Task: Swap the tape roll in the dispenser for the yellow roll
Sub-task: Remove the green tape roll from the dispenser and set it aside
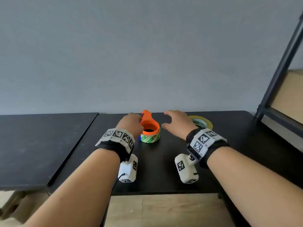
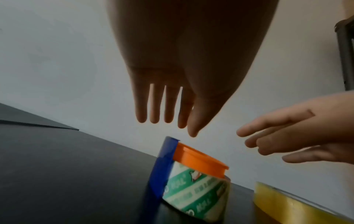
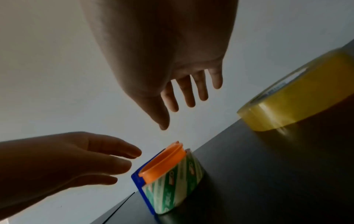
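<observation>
An orange dispenser [image 1: 148, 125] with a blue blade part [image 2: 162, 165] lies on the black table [image 1: 164, 169], holding a green-and-white tape roll [image 1: 150, 138]. The same dispenser [image 3: 162, 163] and green roll [image 3: 178, 186] show in the right wrist view. The yellow roll [image 1: 205, 122] lies flat to the right, partly hidden by my right wrist; it also shows as the yellow roll [image 2: 291, 204] and yellow roll [image 3: 298, 94]. My left hand [image 1: 132, 123] hovers just left of the dispenser, fingers straight, holding nothing. My right hand [image 1: 177, 122] hovers between dispenser and yellow roll, fingers spread and empty.
A second black tabletop [image 1: 41, 145] adjoins on the left. A dark metal shelf frame [image 1: 278, 76] with a wooden board stands at the right. A grey wall runs behind the table. Wooden floor shows below the front edge.
</observation>
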`<state>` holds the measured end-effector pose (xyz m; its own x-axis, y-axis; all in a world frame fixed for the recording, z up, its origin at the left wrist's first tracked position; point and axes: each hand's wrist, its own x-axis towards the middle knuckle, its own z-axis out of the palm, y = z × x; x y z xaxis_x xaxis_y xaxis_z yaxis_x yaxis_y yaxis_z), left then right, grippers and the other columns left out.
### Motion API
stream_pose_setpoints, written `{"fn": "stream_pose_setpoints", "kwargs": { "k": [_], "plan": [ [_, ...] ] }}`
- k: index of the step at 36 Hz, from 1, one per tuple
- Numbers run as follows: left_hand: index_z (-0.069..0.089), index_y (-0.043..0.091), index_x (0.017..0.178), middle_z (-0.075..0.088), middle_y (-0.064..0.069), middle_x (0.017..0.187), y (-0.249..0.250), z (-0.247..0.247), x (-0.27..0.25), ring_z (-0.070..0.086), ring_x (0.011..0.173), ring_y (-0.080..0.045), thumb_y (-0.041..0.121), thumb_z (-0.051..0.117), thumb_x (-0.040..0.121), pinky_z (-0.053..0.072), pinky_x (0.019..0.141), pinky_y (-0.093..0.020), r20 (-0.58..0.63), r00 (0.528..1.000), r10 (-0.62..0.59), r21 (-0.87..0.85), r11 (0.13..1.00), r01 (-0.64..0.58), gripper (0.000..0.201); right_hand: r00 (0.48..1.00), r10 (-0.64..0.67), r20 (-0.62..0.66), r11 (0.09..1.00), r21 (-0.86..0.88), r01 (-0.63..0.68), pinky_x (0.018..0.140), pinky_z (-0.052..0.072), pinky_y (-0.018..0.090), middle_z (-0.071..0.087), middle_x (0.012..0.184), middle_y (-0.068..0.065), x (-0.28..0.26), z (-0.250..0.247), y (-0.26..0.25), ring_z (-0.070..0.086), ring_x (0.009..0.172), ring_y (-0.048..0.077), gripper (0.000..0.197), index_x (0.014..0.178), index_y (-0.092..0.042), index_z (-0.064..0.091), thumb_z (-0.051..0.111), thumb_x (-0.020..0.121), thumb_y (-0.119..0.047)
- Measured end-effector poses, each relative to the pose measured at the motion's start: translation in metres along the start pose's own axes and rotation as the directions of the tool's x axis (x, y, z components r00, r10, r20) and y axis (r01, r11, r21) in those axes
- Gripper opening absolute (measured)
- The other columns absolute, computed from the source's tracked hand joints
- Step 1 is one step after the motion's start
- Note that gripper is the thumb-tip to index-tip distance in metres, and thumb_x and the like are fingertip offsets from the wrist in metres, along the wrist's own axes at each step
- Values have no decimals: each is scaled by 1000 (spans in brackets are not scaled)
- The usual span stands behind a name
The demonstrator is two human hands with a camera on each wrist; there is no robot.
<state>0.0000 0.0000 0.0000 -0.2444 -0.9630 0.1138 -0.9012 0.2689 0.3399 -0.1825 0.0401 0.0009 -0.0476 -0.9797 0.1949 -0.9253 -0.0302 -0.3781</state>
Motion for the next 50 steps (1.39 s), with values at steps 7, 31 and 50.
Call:
{"fn": "stream_pose_setpoints", "kwargs": {
  "k": [7, 31, 50],
  "plan": [
    [53, 18, 137, 47, -7, 143, 2, 10, -10, 52, 126, -25, 17, 54, 90, 43, 105, -35, 54, 999, -10, 4, 1000, 10, 47, 981, 62, 185, 998, -37, -56, 111, 38, 43, 39, 153, 9, -15, 16, -3, 40, 139, 30, 69, 150, -20, 31, 57, 90, -39],
    [72, 27, 115, 59, -3, 123, 32, 28, -14, 50, 118, -24, 39, 56, 90, 44, 97, -32, 0, 992, 127, 44, 991, -126, 32, 976, 104, 192, 982, 133, -131, 90, 53, 39, 71, 110, 9, -20, 17, 11, 66, 101, 26, 30, 114, -13, 64, 50, 87, -12],
    [78, 20, 100, 71, -1, 110, 32, 32, -14, 61, 98, -16, 21, 64, 88, 42, 79, -24, -62, 998, 34, -272, 961, -49, 19, 956, 239, 168, 870, 399, -288, 99, 49, 42, 63, 115, 12, -18, 27, 27, 62, 104, 24, 61, 139, -11, 43, 59, 90, -42]
  ]
}}
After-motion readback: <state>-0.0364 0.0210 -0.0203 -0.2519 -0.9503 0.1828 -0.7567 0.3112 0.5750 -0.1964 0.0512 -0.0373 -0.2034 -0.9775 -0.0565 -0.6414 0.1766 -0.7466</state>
